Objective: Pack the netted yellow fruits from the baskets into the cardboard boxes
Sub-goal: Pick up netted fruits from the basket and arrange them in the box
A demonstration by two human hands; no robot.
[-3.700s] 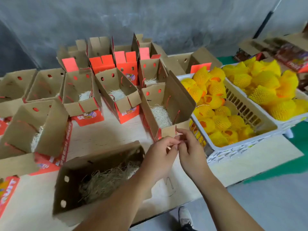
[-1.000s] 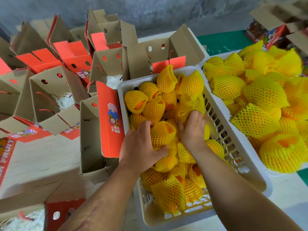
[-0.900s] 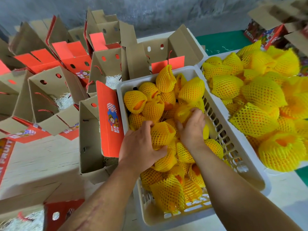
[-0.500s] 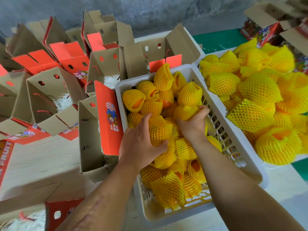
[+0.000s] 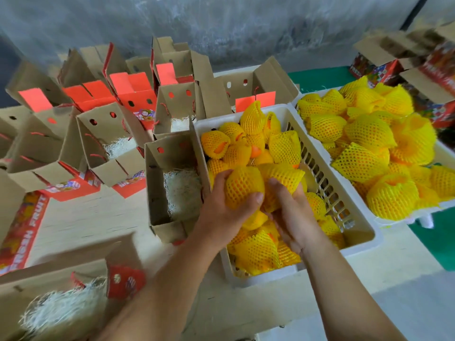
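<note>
Left hand [image 5: 221,212] grips one netted fruit [image 5: 242,187], right hand [image 5: 293,212] curls round a second [image 5: 283,175] — both just above the near white basket [image 5: 359,239] on the worktop [image 5: 81,217]. Two fruit-filled baskets; far-right one [image 5: 443,153]. Open cardboard box [image 5: 157,193] touches the near basket's left — other boxes too many to count.

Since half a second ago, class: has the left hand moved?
Yes. The left hand has lifted a netted fruit and shifted left toward the basket wall beside the box.
</note>
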